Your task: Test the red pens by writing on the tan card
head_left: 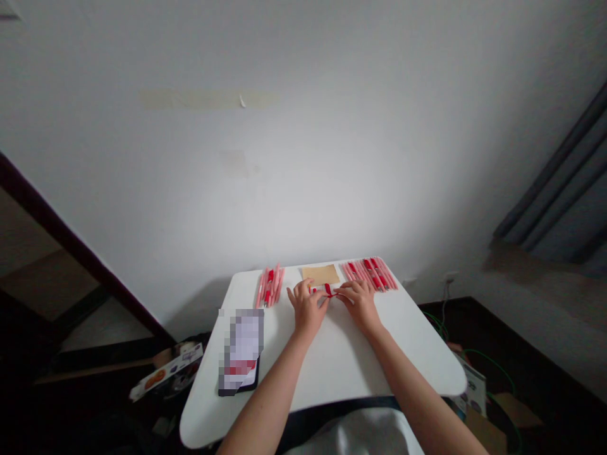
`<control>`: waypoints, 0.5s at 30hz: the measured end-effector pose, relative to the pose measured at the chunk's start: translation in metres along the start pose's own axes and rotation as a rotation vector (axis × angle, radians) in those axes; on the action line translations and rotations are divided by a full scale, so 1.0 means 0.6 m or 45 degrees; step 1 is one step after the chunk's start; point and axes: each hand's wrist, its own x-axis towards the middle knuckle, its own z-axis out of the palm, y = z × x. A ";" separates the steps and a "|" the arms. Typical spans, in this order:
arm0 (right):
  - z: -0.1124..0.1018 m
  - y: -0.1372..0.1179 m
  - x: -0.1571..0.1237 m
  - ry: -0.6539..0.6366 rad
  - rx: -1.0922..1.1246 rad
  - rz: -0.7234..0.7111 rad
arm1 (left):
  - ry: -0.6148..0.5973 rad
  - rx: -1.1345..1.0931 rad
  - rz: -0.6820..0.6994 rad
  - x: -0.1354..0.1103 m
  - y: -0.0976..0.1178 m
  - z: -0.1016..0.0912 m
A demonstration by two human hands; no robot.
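My left hand (307, 304) and my right hand (359, 301) meet at the far middle of a white table (332, 360). Together they pinch a small red and pink pen (327, 291) between their fingertips. Both hands have their fingers curled around it. A small group of red and pink pens (269, 286) lies to the left of my hands. A larger row of the same pens (370, 273) lies to the right. A tan card or envelope (321, 275) rests just beyond my hands, between the two groups.
A blurred phone or tablet (240, 351) lies on the table's left side. The table stands against a white wall. A box (165, 373) sits on the dark floor at left. Cables and cardboard (478, 392) lie at right, with a grey curtain (564, 202) beyond.
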 end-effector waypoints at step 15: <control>0.005 0.007 -0.002 0.003 -0.085 0.104 | 0.056 0.027 -0.121 -0.001 -0.005 -0.001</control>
